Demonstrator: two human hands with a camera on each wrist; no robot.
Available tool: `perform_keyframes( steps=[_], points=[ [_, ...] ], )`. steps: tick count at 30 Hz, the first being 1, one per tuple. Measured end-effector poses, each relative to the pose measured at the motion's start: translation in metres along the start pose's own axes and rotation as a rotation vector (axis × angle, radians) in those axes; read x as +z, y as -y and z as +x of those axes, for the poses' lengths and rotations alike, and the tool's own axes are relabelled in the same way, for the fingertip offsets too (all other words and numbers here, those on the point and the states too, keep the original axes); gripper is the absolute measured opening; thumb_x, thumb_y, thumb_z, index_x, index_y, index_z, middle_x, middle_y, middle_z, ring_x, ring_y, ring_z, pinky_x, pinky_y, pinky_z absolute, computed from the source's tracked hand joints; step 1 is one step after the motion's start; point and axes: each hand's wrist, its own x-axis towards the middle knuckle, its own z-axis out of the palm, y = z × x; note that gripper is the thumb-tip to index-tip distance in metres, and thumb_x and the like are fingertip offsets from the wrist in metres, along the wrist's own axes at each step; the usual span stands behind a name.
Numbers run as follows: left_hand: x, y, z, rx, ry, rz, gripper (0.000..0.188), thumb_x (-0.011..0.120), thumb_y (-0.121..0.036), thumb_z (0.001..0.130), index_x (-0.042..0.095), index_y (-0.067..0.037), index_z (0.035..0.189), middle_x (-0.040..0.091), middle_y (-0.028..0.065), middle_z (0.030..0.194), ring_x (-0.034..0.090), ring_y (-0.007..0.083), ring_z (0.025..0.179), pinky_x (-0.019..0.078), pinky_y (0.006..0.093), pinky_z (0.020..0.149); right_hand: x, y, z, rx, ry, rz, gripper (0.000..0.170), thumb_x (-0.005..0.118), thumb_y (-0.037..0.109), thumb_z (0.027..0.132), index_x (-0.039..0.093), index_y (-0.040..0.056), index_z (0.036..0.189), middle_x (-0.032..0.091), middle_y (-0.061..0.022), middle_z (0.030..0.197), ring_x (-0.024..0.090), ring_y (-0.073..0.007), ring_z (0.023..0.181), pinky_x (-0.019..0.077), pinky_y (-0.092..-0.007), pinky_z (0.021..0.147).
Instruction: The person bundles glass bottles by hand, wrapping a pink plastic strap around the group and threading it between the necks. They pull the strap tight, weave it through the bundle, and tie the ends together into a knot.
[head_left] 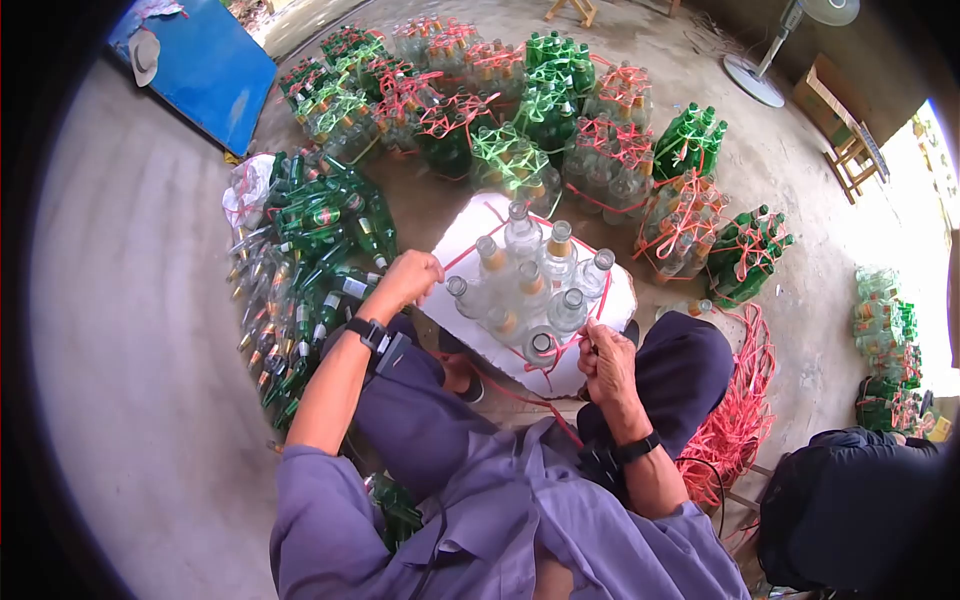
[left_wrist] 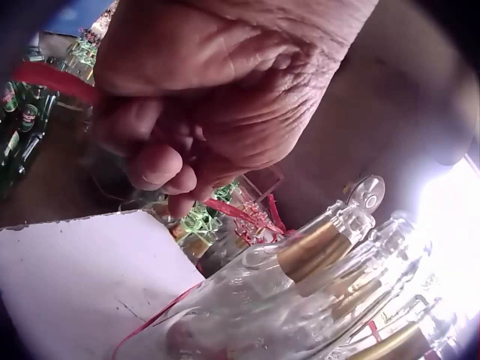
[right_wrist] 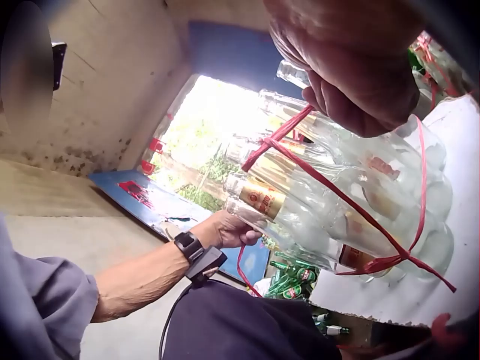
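Note:
A cluster of clear glass bottles (head_left: 530, 282) stands upright on a white board (head_left: 455, 310), with red plastic ribbon (right_wrist: 345, 199) running around and across it. My left hand (head_left: 412, 280) is left of the bottles, in the air. In the left wrist view the curled fingers of my left hand (left_wrist: 202, 97) grip a strand of red ribbon (left_wrist: 56, 79), which comes out again below them. My right hand (head_left: 608, 365), at the cluster's near right side, pinches red ribbon. Its fingertips are partly hidden in the right wrist view, where the hand (right_wrist: 352, 67) is above the bottles.
Tied bottle bundles (head_left: 515, 165) stand in rows beyond the board. Loose green bottles (head_left: 325, 215) lie in a heap at the left. A pile of red ribbon (head_left: 735, 415) is beside my right knee. Farther off are a blue panel (head_left: 205, 75) and a fan (head_left: 755, 80).

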Motion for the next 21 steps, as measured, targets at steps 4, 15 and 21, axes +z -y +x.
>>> perform_keyframes(
  steps=[4,15,21],
  points=[
    [0.019,0.003,-0.040,-0.043,0.027,-0.037,0.022,0.056,-0.012,0.085,0.070,0.003,0.084,0.061,0.0096,0.058,0.059,0.0182,0.043,0.0478,0.0324,0.045,0.004,0.000,-0.003,-0.021,-0.008,-0.048,0.023,0.066,0.022,0.097,0.065,-0.0001,0.089,0.053,0.0004,0.068,0.039,-0.0056,0.050,0.0294,-0.0211,0.044],
    [0.077,0.007,-0.132,0.021,-0.053,-0.285,0.027,0.053,-0.018,0.096,0.064,0.004,0.084,0.062,0.0092,0.059,0.061,0.0166,0.047,0.0487,0.0301,0.048,0.006,-0.010,-0.014,-0.084,0.035,-0.250,0.026,0.068,0.023,0.095,0.066,-0.0027,0.091,0.058,-0.0018,0.069,0.043,-0.0059,0.049,0.0304,-0.0217,0.044],
    [0.112,0.000,-0.177,0.050,0.054,-0.327,0.024,0.050,-0.016,0.099,0.062,0.001,0.089,0.064,0.0088,0.062,0.064,0.0161,0.051,0.0521,0.0297,0.051,0.006,-0.018,-0.040,-0.091,0.046,-0.404,0.027,0.064,0.022,0.100,0.069,-0.0013,0.087,0.062,-0.0020,0.067,0.047,-0.0053,0.048,0.0362,-0.0216,0.044]
  ],
)
